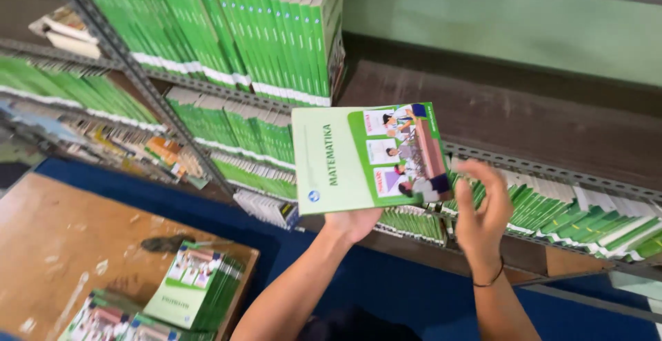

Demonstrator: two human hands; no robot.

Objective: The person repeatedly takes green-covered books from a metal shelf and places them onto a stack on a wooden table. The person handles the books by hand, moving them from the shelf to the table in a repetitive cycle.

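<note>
I see my left hand (353, 222) under a green and pale textbook (369, 156), gripping its lower edge and holding it up flat toward the camera, in front of the metal shelves (524, 168). My right hand (480, 218) hovers just beside the book's lower right corner, fingers spread and loose, gripping nothing; whether a fingertip touches the cover I cannot tell. Behind the book, rows of green-spined books (255, 31) stand packed on the upper shelf, with more lying in rows on the shelf below. Down at the left, a wooden desk (62, 244) carries a short stack of the same textbooks (196, 287) near its right edge, and more copies lie at its near edge.
</note>
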